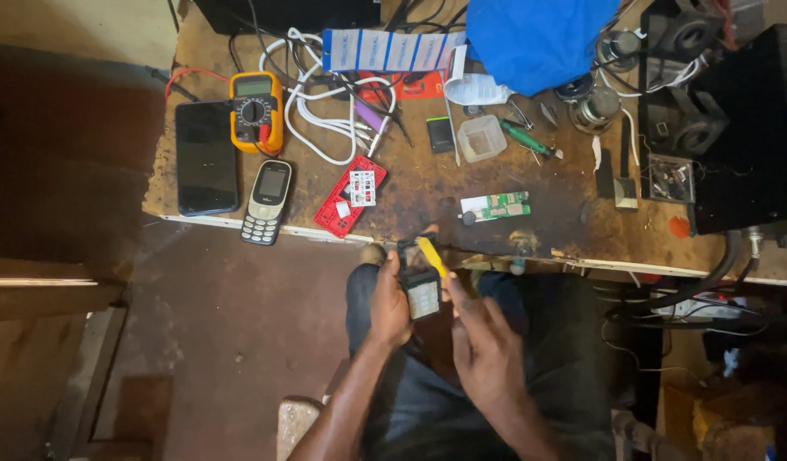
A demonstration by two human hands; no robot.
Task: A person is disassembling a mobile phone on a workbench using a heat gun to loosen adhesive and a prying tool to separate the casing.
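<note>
My left hand grips a small keypad phone over my lap, keypad facing up. My right hand holds a yellow pry tool whose tip rests against the phone's upper right edge. Both hands sit just below the front edge of a worn wooden workbench.
On the bench lie a black smartphone, an orange multimeter, a grey keypad phone, a red phone frame, a green circuit board, white cables, a clear plastic box, a screwdriver and blue cloth.
</note>
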